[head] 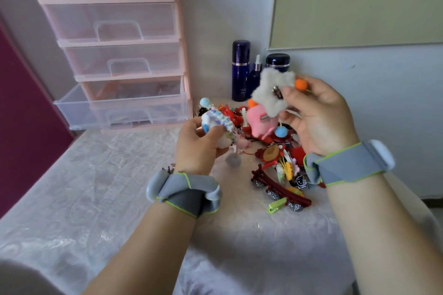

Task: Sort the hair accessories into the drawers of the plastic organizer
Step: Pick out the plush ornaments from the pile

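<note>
Both hands [199, 143] [318, 117] raised, fingers [291, 96] curled.

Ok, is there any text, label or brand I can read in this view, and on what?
None can be read.
Tall dark blue bottle: a faint pale print low on its front, too small and blurred to read.
Small black clip in the pile by the right wrist: a white cartoon print with a mark under it, too small to read.
Plastic organizer: no label shows.
</note>
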The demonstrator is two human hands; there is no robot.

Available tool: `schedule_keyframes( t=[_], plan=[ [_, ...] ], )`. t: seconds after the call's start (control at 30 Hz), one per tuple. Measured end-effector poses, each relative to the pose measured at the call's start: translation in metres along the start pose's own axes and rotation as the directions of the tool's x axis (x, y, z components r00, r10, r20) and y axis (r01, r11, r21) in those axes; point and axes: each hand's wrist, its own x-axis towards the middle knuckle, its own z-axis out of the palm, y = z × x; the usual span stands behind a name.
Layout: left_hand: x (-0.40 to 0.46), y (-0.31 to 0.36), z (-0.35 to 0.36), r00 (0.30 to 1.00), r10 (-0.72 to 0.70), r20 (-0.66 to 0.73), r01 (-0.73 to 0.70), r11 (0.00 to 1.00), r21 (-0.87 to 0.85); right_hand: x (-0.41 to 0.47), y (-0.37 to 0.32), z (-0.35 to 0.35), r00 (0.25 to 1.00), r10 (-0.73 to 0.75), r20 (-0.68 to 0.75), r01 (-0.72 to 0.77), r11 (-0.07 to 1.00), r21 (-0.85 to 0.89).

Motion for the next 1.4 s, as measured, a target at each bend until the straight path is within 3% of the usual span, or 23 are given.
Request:
schedule_keyframes(
  t=[0.1, 0.17, 0.33, 0.43, 0.5, 0.63, 0.73, 0.9, 1.0, 1.17, 1.4],
  plan=[
    [0.002, -0.001, 0.004, 0.999, -0.017, -0.035, 0.018, 0.999, 0.026, 0.003, -0.003, 0.010, 0.989, 0.139, 0.053, -0.148, 0.952, 0.269],
    [0.001, 0.001, 0.006, 1.000, -0.021, -0.023, 0.022, 1.000, 0.009, 0.003, 0.000, 0.018, 0.973, 0.217, 0.080, -0.231, 0.912, 0.338],
    [-0.012, 0.006, 0.008, 0.989, -0.068, 0.130, 0.086, 0.986, -0.140, 0.001, 0.017, 0.031, 0.956, 0.293, 0.027, -0.291, 0.925, 0.245],
    [-0.018, 0.015, 0.002, 0.962, -0.162, 0.221, 0.224, 0.929, -0.296, 0.002, 0.024, 0.032, 0.960, 0.279, -0.007, -0.274, 0.949, 0.157],
    [-0.020, 0.020, 0.000, 0.944, -0.168, 0.286, 0.241, 0.939, -0.247, 0.002, 0.028, 0.033, 0.964, 0.266, -0.024, -0.262, 0.959, 0.103],
    [-0.026, 0.029, 0.002, 0.928, -0.052, 0.368, 0.114, 0.983, -0.147, -0.002, 0.028, 0.042, 0.968, 0.251, -0.022, -0.249, 0.966, 0.075],
    [-0.025, 0.031, 0.002, 0.944, -0.040, 0.327, 0.079, 0.991, -0.108, -0.005, 0.025, 0.049, 0.965, 0.261, 0.011, -0.261, 0.959, 0.106],
    [-0.024, 0.034, -0.005, 0.993, -0.024, 0.116, 0.042, 0.987, -0.152, -0.003, 0.021, 0.055, 0.982, 0.188, 0.007, -0.187, 0.977, 0.106],
    [-0.025, 0.039, -0.012, 0.998, -0.031, 0.062, 0.045, 0.969, -0.243, -0.005, 0.018, 0.064, 0.969, 0.239, 0.062, -0.246, 0.948, 0.202],
    [-0.022, 0.049, -0.024, 1.000, 0.003, -0.017, -0.008, 0.963, -0.271, -0.003, 0.015, 0.065, 0.948, 0.297, 0.115, -0.315, 0.924, 0.215],
    [-0.019, 0.063, -0.033, 0.985, 0.120, -0.123, -0.147, 0.959, -0.243, 0.006, 0.017, 0.036, 0.961, 0.269, 0.062, -0.272, 0.960, 0.058]
  ],
)
